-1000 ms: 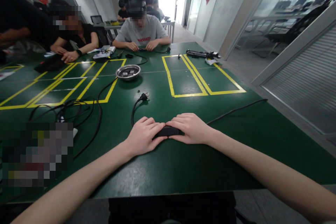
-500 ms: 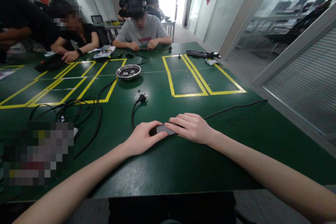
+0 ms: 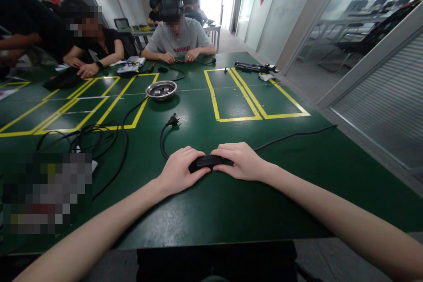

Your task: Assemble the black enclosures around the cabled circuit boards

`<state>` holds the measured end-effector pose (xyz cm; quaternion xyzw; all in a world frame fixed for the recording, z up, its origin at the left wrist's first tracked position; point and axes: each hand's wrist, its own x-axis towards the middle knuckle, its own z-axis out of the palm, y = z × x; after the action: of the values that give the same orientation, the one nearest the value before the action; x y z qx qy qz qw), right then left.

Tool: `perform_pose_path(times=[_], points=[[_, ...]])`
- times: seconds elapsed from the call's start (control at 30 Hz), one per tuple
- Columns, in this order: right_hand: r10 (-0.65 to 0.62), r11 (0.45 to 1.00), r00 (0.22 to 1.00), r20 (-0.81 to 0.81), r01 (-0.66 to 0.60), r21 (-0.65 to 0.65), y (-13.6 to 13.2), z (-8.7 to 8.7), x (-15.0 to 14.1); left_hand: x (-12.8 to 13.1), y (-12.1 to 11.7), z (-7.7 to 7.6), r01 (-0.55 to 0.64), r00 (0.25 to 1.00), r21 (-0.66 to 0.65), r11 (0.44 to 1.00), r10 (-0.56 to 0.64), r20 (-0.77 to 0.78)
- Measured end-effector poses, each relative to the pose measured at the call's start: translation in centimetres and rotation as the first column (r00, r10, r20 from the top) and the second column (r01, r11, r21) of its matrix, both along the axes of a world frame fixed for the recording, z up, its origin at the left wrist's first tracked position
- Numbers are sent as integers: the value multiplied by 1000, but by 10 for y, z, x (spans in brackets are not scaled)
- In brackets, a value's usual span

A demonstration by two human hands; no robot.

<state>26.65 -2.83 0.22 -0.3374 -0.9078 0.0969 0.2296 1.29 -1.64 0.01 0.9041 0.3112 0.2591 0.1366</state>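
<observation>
- A pronged plug [image 3: 173, 120] on a curled, rubbery cord [image 3: 161, 139]; a snag could tug the black casing [image 3: 206, 161] askew.
- The left hand [image 3: 181, 167] clasps one end of the smooth oblong — a loose grip might let it slip.
- The right hand [image 3: 241, 162] pinches the other end — casing between both, over the glossy green table [image 3: 211, 216].

The casing [image 3: 207, 161] looks like smooth black plastic, its cord [image 3: 161, 141] matt and rubbery, the plug [image 3: 172, 120] dark plastic with metal pins; the bowl [image 3: 161, 98] is polished metal, the surface [image 3: 198, 211] smooth and glossy.
</observation>
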Motion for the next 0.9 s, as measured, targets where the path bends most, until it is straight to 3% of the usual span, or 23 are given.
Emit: perform_pose_path(times=[0.2, 0.4, 0.5, 0.63, 0.7, 0.8, 0.87, 0.9], points=[[36, 992, 999, -28, -39, -116, 0, 3, 0, 1, -3, -1, 33, 999, 20, 999, -33, 2], [42, 998, 999, 4, -41, -52, 0, 2, 0, 2, -3, 1, 45, 999, 3, 999, -45, 23], [82, 996, 993, 87, -79, -36, -2, 5, -2, 2, -3, 1, 34, 999, -32, 999, -33, 23], [72, 992, 951, 300, -99, 76, -4, 6, -4, 0, -1, 2, 8, 1000, -67, 998, -6, 30], [13, 995, 946, 325, -45, 92, -2, 4, -1, -2, 1, 3, -27, 998, 10, 1000, 26, 61], [-168, 985, 969, 181, 158, 69, 12, 2, 16, -6, 4, 6, -115, 985, 155, 981, 93, 144], [-355, 935, 934, 40, 354, 36, 27, 2, 36, -8, 5, 7, -139, 978, 201, 970, 102, 181], [-469, 883, 883, -19, 469, 15, 35, 4, 48, -8, 5, 7, -133, 978, 207, 969, 95, 185]])
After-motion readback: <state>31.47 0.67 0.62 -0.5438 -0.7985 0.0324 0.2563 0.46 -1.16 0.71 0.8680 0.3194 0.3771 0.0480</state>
